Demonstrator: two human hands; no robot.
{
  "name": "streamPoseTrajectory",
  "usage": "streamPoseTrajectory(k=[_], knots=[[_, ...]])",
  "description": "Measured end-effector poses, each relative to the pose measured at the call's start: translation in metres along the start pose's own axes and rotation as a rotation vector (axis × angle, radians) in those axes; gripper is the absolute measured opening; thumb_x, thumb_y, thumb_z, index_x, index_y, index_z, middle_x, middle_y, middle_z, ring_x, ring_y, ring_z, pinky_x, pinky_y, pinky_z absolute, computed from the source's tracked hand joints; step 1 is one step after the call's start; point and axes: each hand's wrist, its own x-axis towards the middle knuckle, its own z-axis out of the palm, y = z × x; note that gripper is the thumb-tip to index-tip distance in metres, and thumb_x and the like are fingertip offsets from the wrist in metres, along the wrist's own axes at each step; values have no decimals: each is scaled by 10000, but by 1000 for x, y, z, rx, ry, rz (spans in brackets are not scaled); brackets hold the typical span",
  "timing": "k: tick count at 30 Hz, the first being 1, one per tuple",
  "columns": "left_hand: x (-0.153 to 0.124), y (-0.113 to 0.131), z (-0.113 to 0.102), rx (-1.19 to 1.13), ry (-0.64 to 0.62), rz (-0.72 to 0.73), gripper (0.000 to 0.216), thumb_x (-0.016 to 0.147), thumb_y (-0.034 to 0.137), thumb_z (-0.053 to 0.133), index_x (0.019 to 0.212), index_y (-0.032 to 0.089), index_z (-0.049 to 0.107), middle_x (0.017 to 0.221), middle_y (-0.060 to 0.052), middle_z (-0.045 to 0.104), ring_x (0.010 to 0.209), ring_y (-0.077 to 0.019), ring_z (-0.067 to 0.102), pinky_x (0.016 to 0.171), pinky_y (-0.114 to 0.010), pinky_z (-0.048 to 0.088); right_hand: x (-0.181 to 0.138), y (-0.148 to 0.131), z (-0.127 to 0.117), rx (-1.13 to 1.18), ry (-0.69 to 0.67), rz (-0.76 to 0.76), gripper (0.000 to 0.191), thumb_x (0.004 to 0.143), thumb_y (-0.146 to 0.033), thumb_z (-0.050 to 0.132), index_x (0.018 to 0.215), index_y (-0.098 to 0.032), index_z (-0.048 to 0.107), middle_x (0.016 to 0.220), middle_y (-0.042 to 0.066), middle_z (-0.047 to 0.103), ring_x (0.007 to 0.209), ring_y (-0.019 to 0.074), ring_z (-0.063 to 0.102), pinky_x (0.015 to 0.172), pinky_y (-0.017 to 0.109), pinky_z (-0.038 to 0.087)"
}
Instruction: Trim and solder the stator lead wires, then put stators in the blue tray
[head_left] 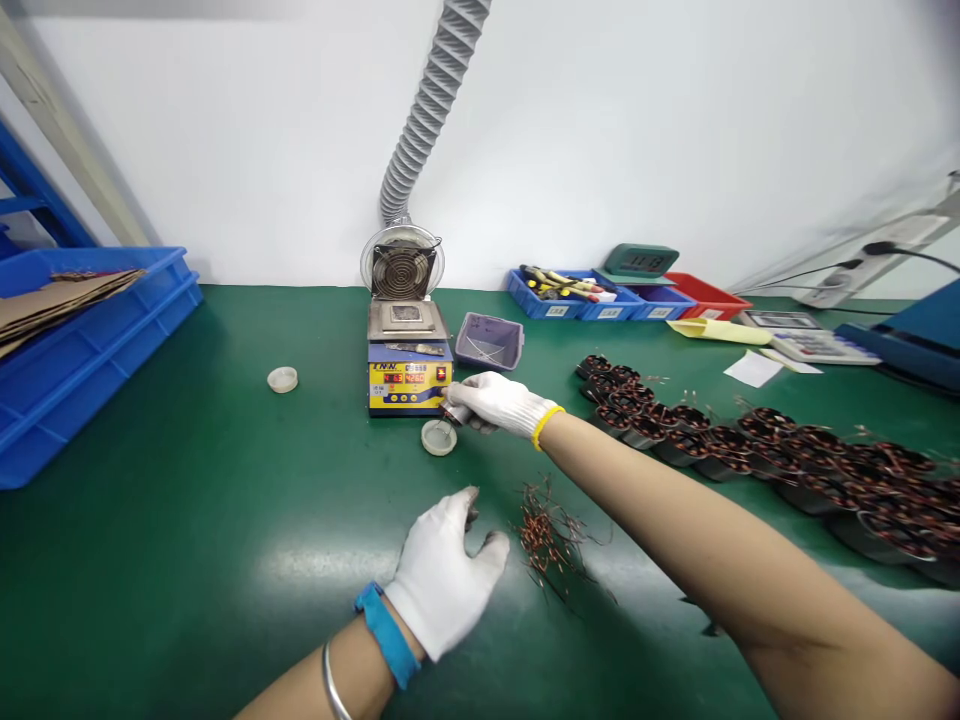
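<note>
Right hand point(504, 402): you pinch a small wired part point(453, 412) right by the round dish point(439, 438).
Left hand point(444, 577): spread wide, holding nothing visible, beside copper wire clippings point(545, 537).
Solder pot point(409, 372): likely hot; drifting against it could burn you.
Green tabletop point(187, 560): glossy.
White wall point(637, 130): behind gray ducting point(433, 110).

Text readable, my view:
I get 11:13 on the green clock point(642, 262); red digits on the yellow panel point(401, 390) seem to include 426; bin labels point(556, 312) illegible.
</note>
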Motion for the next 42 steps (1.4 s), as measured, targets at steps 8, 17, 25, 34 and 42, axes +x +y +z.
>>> streamPoseTrajectory(k=[8, 17, 25, 34, 42], knots=[[-1, -2, 1, 41, -32, 40, 475, 763, 349, 603, 1205, 175, 606, 1025, -126, 667, 922, -308, 590, 887, -421, 430, -40, 11, 14, -166, 376, -190, 455, 753, -355, 606, 1186, -237, 532, 1131, 56, 620, 997, 245, 590, 832, 375, 452], [-1, 2, -1, 255, -140, 59, 524, 775, 318, 531, 1254, 104, 534, 1100, -134, 640, 1003, -277, 590, 926, -407, 446, -55, 42, 42, -383, 556, -344, 385, 764, -298, 578, 1144, -285, 525, 1190, 15, 577, 928, 243, 618, 767, 381, 490], [-3, 1, 2, 273, -174, 72, 530, 771, 331, 524, 1247, 99, 537, 1068, -136, 639, 994, -284, 586, 917, -417, 448, 5, -19, -14, -273, 827, -548, 495, 742, -345, 580, 1211, -210, 497, 1178, 80, 562, 1065, 267, 554, 924, 419, 453], [0, -3, 2, 256, -193, 64, 539, 761, 346, 531, 1247, 112, 541, 1064, -142, 634, 989, -289, 582, 906, -421, 446, 95, -100, -30, -344, 678, -408, 438, 729, -361, 569, 1147, -229, 570, 1095, 103, 586, 983, 307, 588, 860, 477, 466], [0, 7, 1, 355, -323, 59, 614, 731, 358, 527, 1266, 55, 526, 1099, -210, 607, 1049, -388, 542, 926, -534, 409, 108, -117, -58, -211, 607, -354, 372, 773, -445, 522, 989, -172, 654, 949, 98, 668, 900, 246, 626, 815, 364, 490]])
